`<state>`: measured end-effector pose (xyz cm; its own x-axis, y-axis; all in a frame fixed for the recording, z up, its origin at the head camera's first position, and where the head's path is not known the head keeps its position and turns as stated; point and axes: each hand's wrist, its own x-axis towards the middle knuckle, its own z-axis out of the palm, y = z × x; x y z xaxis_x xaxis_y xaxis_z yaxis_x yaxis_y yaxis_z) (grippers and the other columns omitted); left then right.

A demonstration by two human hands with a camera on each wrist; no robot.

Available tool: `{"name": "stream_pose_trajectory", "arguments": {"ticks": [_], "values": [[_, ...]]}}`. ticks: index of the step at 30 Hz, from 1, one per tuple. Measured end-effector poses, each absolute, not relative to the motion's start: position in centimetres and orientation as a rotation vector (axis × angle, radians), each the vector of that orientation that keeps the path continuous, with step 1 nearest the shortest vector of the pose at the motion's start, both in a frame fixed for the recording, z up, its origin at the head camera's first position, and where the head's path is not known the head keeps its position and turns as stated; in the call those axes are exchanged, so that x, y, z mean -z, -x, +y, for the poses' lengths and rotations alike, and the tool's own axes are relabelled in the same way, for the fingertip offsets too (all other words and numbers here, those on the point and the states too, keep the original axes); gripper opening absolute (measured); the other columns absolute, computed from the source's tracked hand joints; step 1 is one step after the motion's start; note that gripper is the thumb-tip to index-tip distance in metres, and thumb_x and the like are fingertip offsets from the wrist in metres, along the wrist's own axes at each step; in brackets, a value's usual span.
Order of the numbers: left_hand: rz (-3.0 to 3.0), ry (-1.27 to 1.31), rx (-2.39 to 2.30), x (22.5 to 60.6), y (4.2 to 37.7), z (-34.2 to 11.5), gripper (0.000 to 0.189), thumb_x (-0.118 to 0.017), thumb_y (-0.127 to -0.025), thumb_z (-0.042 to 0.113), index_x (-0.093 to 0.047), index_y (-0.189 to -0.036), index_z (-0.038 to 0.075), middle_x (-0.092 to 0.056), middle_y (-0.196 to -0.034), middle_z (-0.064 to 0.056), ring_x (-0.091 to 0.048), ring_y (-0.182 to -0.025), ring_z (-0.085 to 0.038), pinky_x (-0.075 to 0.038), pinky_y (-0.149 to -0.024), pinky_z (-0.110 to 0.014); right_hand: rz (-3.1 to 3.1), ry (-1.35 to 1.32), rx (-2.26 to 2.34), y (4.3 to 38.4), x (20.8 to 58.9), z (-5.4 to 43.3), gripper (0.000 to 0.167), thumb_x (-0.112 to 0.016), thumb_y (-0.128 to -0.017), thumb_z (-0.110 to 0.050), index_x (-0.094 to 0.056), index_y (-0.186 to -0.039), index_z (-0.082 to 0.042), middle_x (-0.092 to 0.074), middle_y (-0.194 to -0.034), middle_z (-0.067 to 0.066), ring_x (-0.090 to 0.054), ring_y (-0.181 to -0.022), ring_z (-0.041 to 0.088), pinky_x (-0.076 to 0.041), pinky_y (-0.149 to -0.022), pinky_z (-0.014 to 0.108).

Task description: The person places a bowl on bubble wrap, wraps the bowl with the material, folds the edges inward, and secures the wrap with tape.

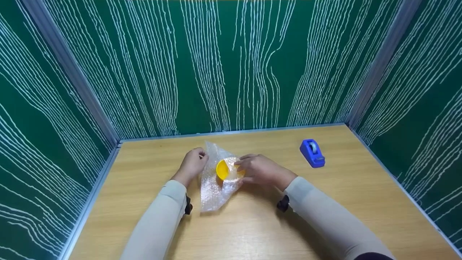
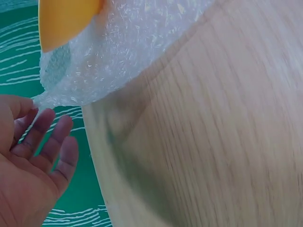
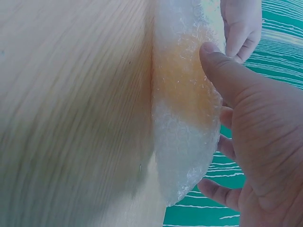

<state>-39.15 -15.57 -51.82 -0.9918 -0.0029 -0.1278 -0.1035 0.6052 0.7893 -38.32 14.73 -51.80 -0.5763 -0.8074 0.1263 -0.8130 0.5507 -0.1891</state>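
Note:
A yellow cup or bowl [image 1: 221, 170] lies on its side on a sheet of bubble wrap [image 1: 211, 193], its open rim toward the left. Part of the sheet is folded over its right side, where yellow shows through the bubbles [image 3: 182, 85]. My left hand [image 1: 192, 164] pinches the sheet's left edge between thumb and forefinger; the other fingers are loosely bent in the left wrist view. With thumb on the near side and fingers beyond, my right hand [image 1: 261, 169] holds the folded wrap against the yellow piece. The wrap hides the piece's base.
A blue tape dispenser [image 1: 313, 153] with a roll of tape stands at the back right of the wooden table [image 1: 245, 234]. Green panels [image 1: 198, 90] with white wavy lines enclose the table at the back and both sides.

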Motion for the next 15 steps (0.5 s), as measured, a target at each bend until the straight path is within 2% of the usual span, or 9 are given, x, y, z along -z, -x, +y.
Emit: {"name": "stream_pose_trajectory", "arguments": {"ticks": [4,9,12,15], "values": [[2.703,0.066,-1.356,51.4,38.6,-15.4,0.026,-0.069,-0.114,0.025,-0.073,-0.139,0.017,-0.071,-0.147,-0.006,-0.064,-0.135,-0.029,-0.055,-0.126,-0.048,-2.749,-1.430,-0.358,38.3,51.8,14.6,0.044,-0.081,-0.105,-0.050,-0.086,-0.130,-0.014,-0.081,-0.143,0.004,-0.072,-0.143,0.028,-0.051,-0.129,0.053],[2.715,0.004,-1.336,50.7,37.9,-15.1,0.016,-0.076,-0.108,0.020,-0.079,-0.123,0.016,-0.062,-0.167,-0.003,-0.053,-0.159,-0.033,-0.048,-0.131,-0.052,-2.748,-1.417,-0.348,38.2,51.7,14.6,0.044,-0.080,-0.105,-0.051,-0.085,-0.131,-0.016,-0.082,-0.142,0.002,-0.072,-0.142,0.026,-0.052,-0.129,0.051],[2.714,-0.006,-1.336,50.6,37.7,-14.9,0.009,-0.078,-0.106,0.021,-0.080,-0.114,0.018,-0.065,-0.164,-0.001,-0.056,-0.157,-0.033,-0.052,-0.128,-0.051,-2.743,-1.417,-0.344,38.3,51.7,14.6,0.044,-0.079,-0.106,-0.052,-0.085,-0.131,-0.016,-0.081,-0.142,0.003,-0.072,-0.143,0.026,-0.052,-0.129,0.051],[2.694,0.001,-1.364,50.8,37.8,-14.7,0.017,-0.078,-0.107,0.021,-0.079,-0.123,0.019,-0.071,-0.152,-0.002,-0.063,-0.144,-0.031,-0.055,-0.126,-0.049,-2.744,-1.418,-0.349,38.3,51.8,14.6,0.045,-0.079,-0.106,-0.052,-0.084,-0.132,-0.016,-0.081,-0.143,0.003,-0.072,-0.143,0.026,-0.052,-0.130,0.051]]}}
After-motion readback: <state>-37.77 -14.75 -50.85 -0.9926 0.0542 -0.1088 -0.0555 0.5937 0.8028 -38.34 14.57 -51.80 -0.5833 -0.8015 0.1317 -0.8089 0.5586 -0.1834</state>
